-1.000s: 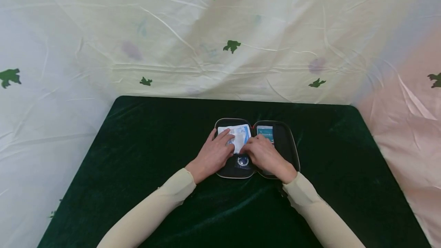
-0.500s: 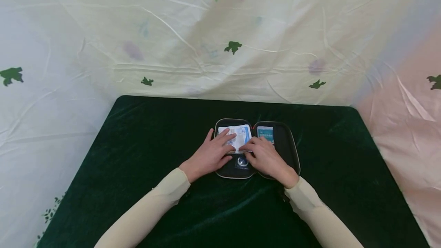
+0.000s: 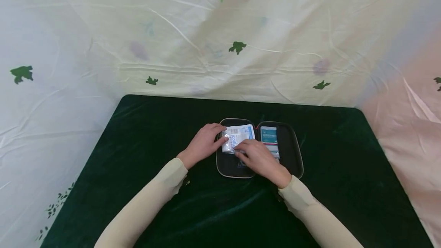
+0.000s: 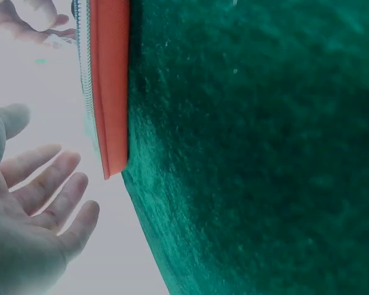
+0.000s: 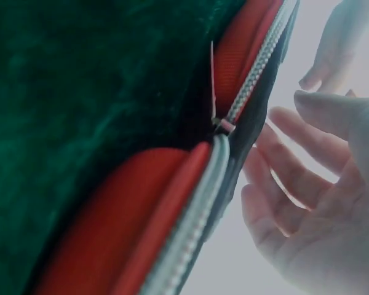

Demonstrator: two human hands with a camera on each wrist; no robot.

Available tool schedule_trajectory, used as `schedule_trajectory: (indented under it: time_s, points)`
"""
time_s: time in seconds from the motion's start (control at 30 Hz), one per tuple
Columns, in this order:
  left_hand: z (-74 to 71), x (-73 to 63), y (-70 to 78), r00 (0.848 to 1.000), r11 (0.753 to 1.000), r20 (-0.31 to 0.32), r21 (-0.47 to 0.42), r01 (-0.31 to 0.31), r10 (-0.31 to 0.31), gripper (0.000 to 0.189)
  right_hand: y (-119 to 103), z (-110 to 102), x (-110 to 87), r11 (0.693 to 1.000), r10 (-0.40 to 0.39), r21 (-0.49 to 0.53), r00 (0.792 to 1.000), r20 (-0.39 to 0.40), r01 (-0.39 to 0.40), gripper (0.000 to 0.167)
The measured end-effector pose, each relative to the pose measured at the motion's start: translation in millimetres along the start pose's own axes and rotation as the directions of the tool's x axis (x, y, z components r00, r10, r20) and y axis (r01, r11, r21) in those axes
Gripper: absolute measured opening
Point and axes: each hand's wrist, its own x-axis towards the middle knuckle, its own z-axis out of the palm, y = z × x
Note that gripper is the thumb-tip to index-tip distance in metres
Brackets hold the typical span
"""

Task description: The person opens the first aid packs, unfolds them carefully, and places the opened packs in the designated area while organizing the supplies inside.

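Note:
A small zip case, black inside and red outside, lies unfolded on the table. Its left half holds a white packet with blue print. At the packet's left edge is my left hand, fingertips over the case rim; the left wrist view has its fingers spread. My right hand reaches across the case's hinge, fingertips at the packet's lower right corner. In the right wrist view this hand's fingers are loosely bent, the thumb apart. A small clear sachet is mostly hidden below the right hand.
In the case's right half sits a teal-and-white packet, partly covered by the right hand. The zip slider hangs at the case's hinge. Dark green velvet covers the table, with patterned white cloth behind.
My left hand has drawn back from the top of the white packet to its left edge. The right hand has slid slightly left and now covers more of the clear sachet.

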Motion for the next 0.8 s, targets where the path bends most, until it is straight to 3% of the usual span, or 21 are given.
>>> schedule_trajectory:
  time_s: [0.37, 0.67, 0.8]
  points:
    - [6.2, 5.6, -1.6, 0.999, 0.999, 0.041, 0.051, -0.008, 0.006, 0.044, -3.9, 2.5, 7.4, 0.998, 0.063, -0.024, 0.997, 0.052, -0.062, 0.022]
    - [6.1, 4.3, 0.9, 0.999, 1.000, 0.036, 0.002, 0.013, -0.013, 0.040, -2.7, 4.4, 6.1, 0.997, 0.070, 0.015, 0.996, 0.050, -0.071, 0.009]
    - [6.9, 3.9, 2.5, 1.000, 0.999, -0.004, -0.033, 0.021, -0.021, 0.037, -2.5, 3.3, 4.1, 0.997, 0.070, 0.017, 0.997, 0.024, -0.071, 0.006]
